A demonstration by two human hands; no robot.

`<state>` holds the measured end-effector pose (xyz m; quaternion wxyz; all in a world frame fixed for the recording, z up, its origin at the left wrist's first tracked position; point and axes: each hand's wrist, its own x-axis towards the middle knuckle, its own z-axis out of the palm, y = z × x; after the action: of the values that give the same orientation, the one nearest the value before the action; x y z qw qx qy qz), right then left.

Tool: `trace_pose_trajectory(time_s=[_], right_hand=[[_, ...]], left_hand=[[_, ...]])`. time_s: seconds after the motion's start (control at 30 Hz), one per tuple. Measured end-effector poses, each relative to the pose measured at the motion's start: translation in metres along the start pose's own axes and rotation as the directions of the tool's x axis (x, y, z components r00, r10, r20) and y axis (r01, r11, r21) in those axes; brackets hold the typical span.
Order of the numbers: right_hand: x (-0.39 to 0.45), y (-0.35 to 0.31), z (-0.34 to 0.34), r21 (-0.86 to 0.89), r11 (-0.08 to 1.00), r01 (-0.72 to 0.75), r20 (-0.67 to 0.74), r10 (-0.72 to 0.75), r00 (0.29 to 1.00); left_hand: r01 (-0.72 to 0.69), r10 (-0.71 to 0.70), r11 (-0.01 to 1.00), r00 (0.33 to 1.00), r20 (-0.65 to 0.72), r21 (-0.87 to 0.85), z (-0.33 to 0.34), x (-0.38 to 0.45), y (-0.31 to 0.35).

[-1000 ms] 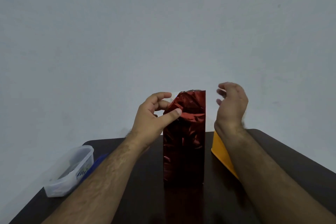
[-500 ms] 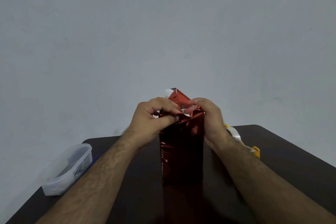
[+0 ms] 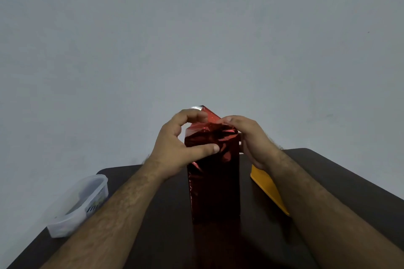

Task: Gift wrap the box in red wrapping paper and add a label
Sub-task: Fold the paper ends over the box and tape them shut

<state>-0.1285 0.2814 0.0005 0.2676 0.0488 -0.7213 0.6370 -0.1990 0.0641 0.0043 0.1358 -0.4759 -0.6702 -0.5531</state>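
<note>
A tall box wrapped in shiny red paper (image 3: 213, 185) stands upright in the middle of the dark table (image 3: 166, 236). At its top a loose triangular flap of red paper (image 3: 208, 114) sticks up, silver on the back. My left hand (image 3: 175, 150) grips the box's top left: the thumb presses across the front face and the fingers curl over the flap. My right hand (image 3: 251, 137) holds the top right corner, fingers curled on the crumpled paper there.
A clear plastic tub (image 3: 78, 203) with small items sits near the table's left edge. A yellow flat object (image 3: 267, 190) lies to the right of the box, partly under my right forearm. A bare grey wall stands behind.
A second ago both hands were apart from the box top. They closed on it and now fold the paper down; the left thumb has slid lower on the front face.
</note>
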Motion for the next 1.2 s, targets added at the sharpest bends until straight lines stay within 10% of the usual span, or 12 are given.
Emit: trace_pose_trajectory(time_s=[0.27, 0.47, 0.87, 1.07, 1.2], right_hand=[[-0.001, 0.003, 0.009, 0.022, 1.0, 0.003, -0.03, -0.003, 1.0], [-0.002, 0.009, 0.012, 0.006, 0.999, 0.034, -0.082, -0.033, 0.996], [-0.001, 0.0, 0.007, 0.066, 0.996, -0.056, 0.002, 0.056, 0.998], [-0.002, -0.006, 0.003, 0.018, 0.998, -0.055, 0.072, 0.054, 0.996], [-0.005, -0.01, 0.003, 0.0, 0.999, -0.046, 0.135, 0.046, 0.99]], left_hand=[[-0.166, 0.216, 0.955, 0.957, -0.192, 0.246, 0.03, 0.007, 0.024], [0.01, -0.041, 0.994, 0.96, -0.276, -0.111, 0.033, 0.012, 0.035], [-0.102, 0.118, 0.99, 0.976, 0.181, -0.095, 0.002, 0.008, 0.029], [0.007, -0.025, 0.955, 0.998, -0.057, -0.297, -0.011, 0.017, 0.025], [-0.016, 0.012, 1.0, 0.989, 0.144, 0.027, -0.021, 0.014, 0.022]])
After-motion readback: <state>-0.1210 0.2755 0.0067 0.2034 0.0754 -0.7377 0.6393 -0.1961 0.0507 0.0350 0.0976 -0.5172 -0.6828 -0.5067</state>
